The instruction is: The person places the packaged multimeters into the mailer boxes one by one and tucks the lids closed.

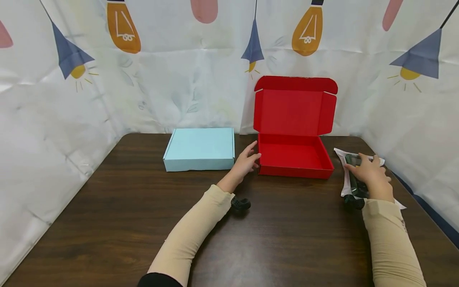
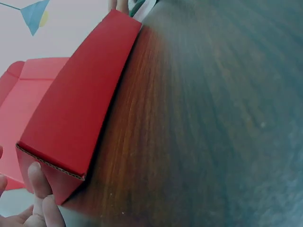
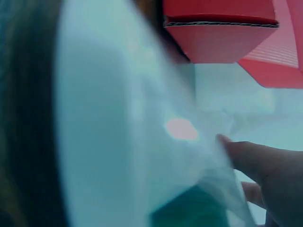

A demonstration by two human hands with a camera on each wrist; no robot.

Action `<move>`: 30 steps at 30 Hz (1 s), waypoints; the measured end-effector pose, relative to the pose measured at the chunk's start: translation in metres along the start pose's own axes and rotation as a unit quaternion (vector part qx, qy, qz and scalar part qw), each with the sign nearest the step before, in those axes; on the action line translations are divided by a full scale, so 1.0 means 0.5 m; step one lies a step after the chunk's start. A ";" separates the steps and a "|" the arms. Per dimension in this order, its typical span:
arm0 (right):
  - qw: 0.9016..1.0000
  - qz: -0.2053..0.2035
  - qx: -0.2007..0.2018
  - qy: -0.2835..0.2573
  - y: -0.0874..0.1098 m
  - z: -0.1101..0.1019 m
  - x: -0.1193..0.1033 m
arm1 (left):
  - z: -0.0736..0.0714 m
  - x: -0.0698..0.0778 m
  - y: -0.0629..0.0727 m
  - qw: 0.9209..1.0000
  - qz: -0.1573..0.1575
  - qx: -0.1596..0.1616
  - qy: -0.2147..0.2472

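My left hand is at the left wall of an open red cardboard box, fingers spread and fingertips right at the wall. In the left wrist view, the fingers lie against the box's end. At the table's right side, my right hand reaches over a clear plastic package with a dark green item inside. Its thumb and fingers are spread over the package, which they partly hide. The right wrist view shows the shiny plastic close up, with the thumb by its edge.
A closed light blue box stands left of the red one. The red box's lid stands upright against the patterned curtain. Dark wrist cameras are strapped under both wrists, above the brown wooden table.
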State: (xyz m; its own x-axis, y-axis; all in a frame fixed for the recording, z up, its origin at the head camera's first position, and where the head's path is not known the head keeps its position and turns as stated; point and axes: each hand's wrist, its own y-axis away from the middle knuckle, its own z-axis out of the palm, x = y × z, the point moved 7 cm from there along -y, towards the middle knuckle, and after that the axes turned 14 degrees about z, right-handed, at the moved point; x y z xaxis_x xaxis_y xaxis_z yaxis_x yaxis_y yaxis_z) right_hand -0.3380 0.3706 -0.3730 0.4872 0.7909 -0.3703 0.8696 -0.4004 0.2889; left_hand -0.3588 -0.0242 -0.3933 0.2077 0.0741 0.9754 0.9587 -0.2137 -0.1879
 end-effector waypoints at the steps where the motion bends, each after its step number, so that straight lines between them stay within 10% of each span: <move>1: 1.000 0.001 -0.004 -0.003 -0.001 0.002 0.001 | 0.000 -0.004 -0.002 1.000 -0.004 0.000 0.004; 30: 1.000 -0.003 -0.013 0.019 -0.019 0.018 -0.006 | 0.017 -0.019 -0.009 0.996 -0.044 -0.078 -0.021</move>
State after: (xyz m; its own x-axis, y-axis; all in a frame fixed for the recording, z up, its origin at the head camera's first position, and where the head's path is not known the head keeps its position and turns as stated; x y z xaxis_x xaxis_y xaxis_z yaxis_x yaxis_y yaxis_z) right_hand -0.3472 0.3677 -0.3826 0.4778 0.8106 -0.3386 0.8700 -0.3833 0.3102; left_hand -0.3636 -0.0154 -0.4029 0.1348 0.1391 0.9811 0.9326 -0.3525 -0.0781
